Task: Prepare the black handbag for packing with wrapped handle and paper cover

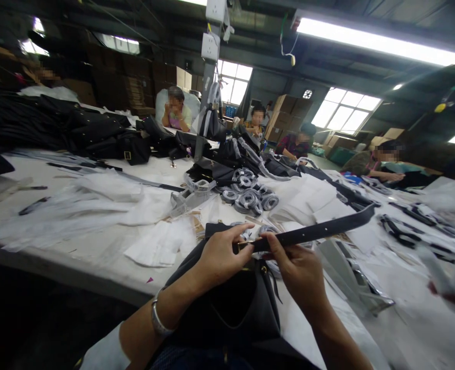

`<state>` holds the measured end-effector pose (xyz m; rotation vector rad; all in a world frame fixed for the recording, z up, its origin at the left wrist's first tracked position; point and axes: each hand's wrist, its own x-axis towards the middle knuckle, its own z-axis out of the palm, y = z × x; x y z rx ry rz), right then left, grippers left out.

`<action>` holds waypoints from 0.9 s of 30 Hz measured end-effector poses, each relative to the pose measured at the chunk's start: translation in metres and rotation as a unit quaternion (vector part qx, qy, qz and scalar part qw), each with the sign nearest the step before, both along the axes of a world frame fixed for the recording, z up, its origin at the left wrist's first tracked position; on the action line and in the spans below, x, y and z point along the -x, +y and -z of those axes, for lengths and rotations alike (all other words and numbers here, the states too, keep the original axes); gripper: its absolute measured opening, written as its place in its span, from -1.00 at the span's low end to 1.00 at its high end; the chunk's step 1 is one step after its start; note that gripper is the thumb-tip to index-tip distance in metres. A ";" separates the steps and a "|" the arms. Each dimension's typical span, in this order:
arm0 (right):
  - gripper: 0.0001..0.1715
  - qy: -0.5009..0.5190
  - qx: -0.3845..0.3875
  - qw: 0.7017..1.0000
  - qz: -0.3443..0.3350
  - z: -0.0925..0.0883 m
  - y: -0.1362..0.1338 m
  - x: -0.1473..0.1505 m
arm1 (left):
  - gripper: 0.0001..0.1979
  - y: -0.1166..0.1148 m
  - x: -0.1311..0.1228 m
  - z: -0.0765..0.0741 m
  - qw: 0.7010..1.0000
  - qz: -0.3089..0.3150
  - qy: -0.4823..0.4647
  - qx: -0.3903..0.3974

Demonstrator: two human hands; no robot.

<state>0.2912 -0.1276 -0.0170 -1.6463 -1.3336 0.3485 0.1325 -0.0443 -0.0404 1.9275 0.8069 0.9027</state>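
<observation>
- Workshop light comes from a long tube lamp [381, 41] above a crowded white surface [99, 261].
- At the middle of the work is a black strap [327, 228], raised above a black bag [246, 308] at the near edge; its punched free end reaches out to the right.
- Left hand [223, 252]: thumb and fingers narrow around the strap's inner end, by a small gold-coloured fitting [246, 243].
- Right hand [302, 275]: pinches the strap just beside that fitting, thumb on top.
- Step in hand, as I judge it: working the strap at its fitting. The next move seems to call for a flat, untwisted strap and a steady left grip.
- Beyond the hands are coiled straps [248, 200]; white sheets [160, 246] lie to the left, a grey dispenser-like holder [356, 280] to the right.
- Farther off, black bags [96, 128] are heaped near a seated co-worker [177, 113].
</observation>
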 end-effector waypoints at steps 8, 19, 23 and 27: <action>-0.63 0.175 0.007 0.978 -0.111 -0.034 0.010 -0.021 | -0.67 0.002 0.003 -0.002 1.000 0.009 0.000 0.008; -0.44 0.210 -0.168 0.960 -0.082 -0.079 0.017 -0.083 | -0.68 0.005 0.018 -0.002 0.995 0.056 -0.064 0.054; -0.38 0.182 -0.100 0.971 -0.122 -0.078 0.012 -0.080 | -0.66 0.004 0.029 0.003 0.989 0.079 -0.100 0.076; -0.42 0.022 0.140 0.969 -0.203 -0.086 0.003 -0.065 | -0.65 0.003 0.031 0.011 0.988 0.027 -0.129 0.075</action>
